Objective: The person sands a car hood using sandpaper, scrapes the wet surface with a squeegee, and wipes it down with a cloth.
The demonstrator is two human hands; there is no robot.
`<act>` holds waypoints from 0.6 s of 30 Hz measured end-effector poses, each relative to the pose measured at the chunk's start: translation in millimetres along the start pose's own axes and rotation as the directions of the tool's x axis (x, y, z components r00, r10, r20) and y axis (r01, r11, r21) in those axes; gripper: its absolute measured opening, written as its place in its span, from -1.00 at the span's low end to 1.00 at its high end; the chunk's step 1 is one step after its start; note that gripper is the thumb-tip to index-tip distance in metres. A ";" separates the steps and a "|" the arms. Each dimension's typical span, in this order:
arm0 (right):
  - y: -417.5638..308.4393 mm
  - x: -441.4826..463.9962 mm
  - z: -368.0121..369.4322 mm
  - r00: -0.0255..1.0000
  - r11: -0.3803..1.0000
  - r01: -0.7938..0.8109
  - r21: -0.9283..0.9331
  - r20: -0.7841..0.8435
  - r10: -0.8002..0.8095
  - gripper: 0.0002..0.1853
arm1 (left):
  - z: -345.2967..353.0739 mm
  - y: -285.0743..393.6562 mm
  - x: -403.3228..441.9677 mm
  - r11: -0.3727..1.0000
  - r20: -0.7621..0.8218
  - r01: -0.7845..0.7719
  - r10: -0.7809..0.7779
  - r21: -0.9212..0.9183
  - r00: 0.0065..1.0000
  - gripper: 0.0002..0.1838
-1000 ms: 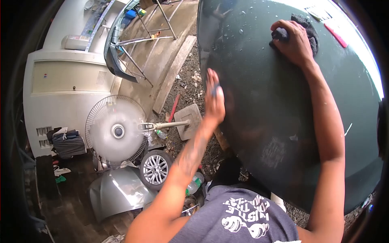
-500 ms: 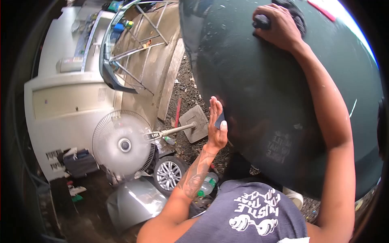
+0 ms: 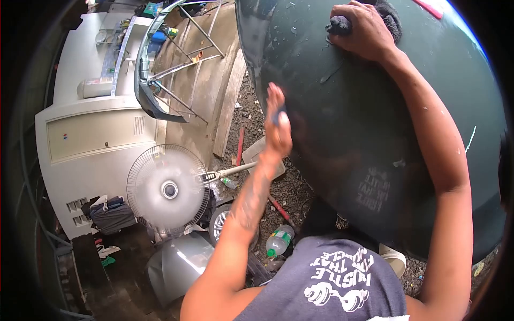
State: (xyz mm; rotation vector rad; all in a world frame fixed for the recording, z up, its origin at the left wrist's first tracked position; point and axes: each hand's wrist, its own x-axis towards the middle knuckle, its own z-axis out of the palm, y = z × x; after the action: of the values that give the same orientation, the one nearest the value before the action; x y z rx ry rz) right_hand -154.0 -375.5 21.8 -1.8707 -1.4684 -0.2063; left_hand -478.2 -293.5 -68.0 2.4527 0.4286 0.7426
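Note:
A large dark green, glossy car panel (image 3: 342, 123) fills the right side, with water drops and streaks near its top. My right hand (image 3: 367, 32) is closed around a bunched dark grey cloth (image 3: 341, 25) and rests on the panel's upper part. Along the panel's left edge is my left hand (image 3: 277, 125), smeared by motion, fingers stretched upward. Between its thumb and fingers shows a small flat blue-grey piece (image 3: 279, 113), pressed against the edge; its kind is not clear.
A standing fan (image 3: 169, 189) lies to the left, beside a silver body panel (image 3: 179, 265) and a wheel (image 3: 218, 222). A plastic bottle (image 3: 280, 239) is on the gravel near my shirt. A bumper (image 3: 143, 80) rests by a metal frame. A red object (image 3: 428, 8) sits on the panel's top.
My left hand has slid up along the panel's edge. My right hand has shifted slightly left and up with the cloth, and a wet streak shows below it.

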 end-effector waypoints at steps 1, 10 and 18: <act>1.9 4.3 -0.8 1.000 1.000 -0.001 -0.001 -0.003 0.001 -0.69 | -4.6 -18.6 32.6 0.999 -0.004 0.037 -0.037 0.023 0.999 -0.30; 1.6 -1.6 -0.4 0.999 0.997 0.014 0.070 0.043 -0.017 -0.69 | 23.1 13.1 -58.2 0.991 -0.052 0.130 -0.129 0.022 0.990 -0.27; 3.2 4.4 1.1 1.000 0.998 0.002 0.058 -0.004 -0.002 -0.71 | 36.4 44.8 -89.6 0.978 -0.088 0.208 -0.205 0.021 0.975 -0.31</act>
State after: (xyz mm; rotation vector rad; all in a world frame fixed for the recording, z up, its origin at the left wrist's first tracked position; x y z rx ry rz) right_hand -150.0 -371.7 21.9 -1.8217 -1.4589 -0.1670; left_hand -522.0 -383.3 -105.0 2.3641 0.7203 0.7582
